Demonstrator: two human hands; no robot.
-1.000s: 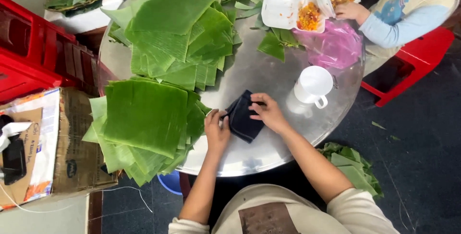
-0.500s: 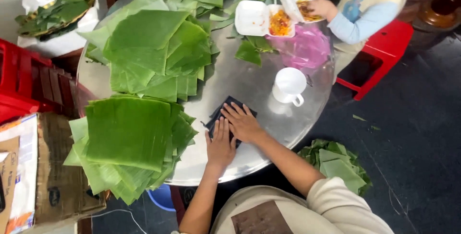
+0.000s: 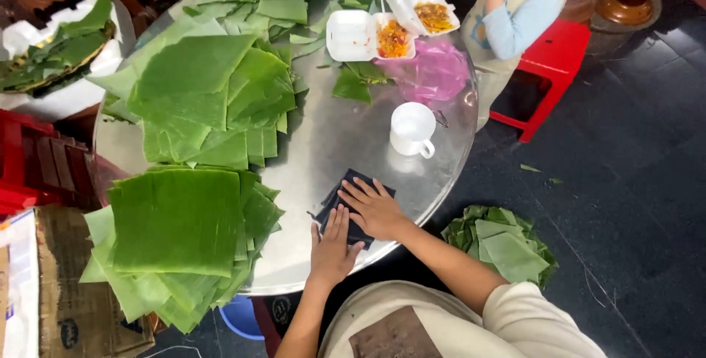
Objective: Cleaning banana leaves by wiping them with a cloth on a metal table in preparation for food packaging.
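Observation:
A dark folded cloth (image 3: 346, 187) lies on the round metal table (image 3: 331, 137) near its front edge. My right hand (image 3: 375, 207) presses flat on top of the cloth, fingers spread. My left hand (image 3: 332, 249) lies flat beside it, fingertips on the cloth's near edge. A stack of cut green banana leaves (image 3: 176, 237) sits just left of my hands, overhanging the table edge. A white mug (image 3: 412, 129) stands behind the cloth.
A second leaf stack (image 3: 206, 97) fills the table's middle left. An open foam food box (image 3: 382, 31) and pink plastic bag (image 3: 434, 71) sit at the far side, by a seated person (image 3: 515, 5) on a red stool (image 3: 544, 71). More leaves (image 3: 500, 244) lie on the floor at right.
The view has shifted, so the table sits lower and more central. My hands have stayed pressed on the dark cloth, sliding slightly with it.

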